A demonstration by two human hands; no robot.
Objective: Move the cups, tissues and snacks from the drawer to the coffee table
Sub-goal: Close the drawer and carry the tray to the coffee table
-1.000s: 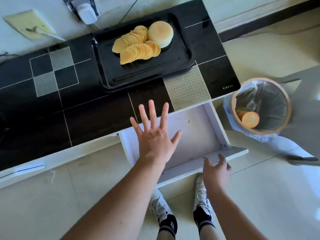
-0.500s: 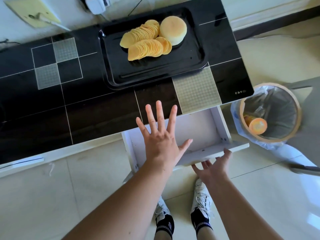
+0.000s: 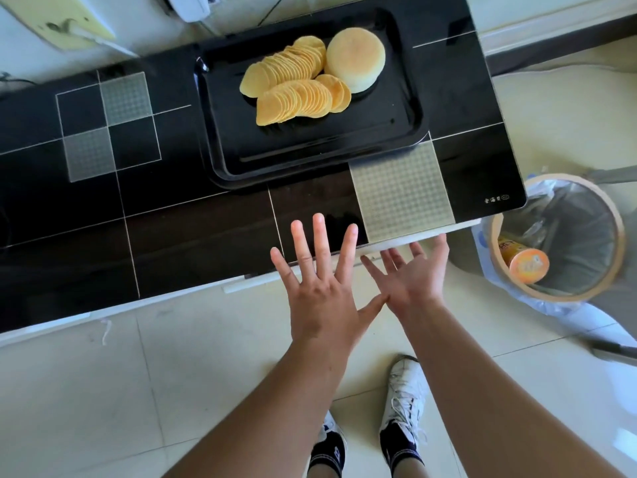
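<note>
Left hand [image 3: 320, 298]: fingers spread, empty, above table's near edge.
Right hand [image 3: 412, 277]: splayed, fingertips against white drawer front [image 3: 396, 244]; interior hidden.
Snacks: chips [image 3: 293, 88], bun [image 3: 355, 60] on black tray [image 3: 310, 157], far.
Bin [image 3: 558, 236]: right, partly cut off.

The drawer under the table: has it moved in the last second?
Yes. The drawer has slid in under the coffee table, nearly shut.

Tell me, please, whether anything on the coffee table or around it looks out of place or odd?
One thing: the chips lie loose, fanned straight onto the black tray beside a round bun, while their orange canister sits discarded in the lined bin. Nothing looks spilled or damaged.
</note>
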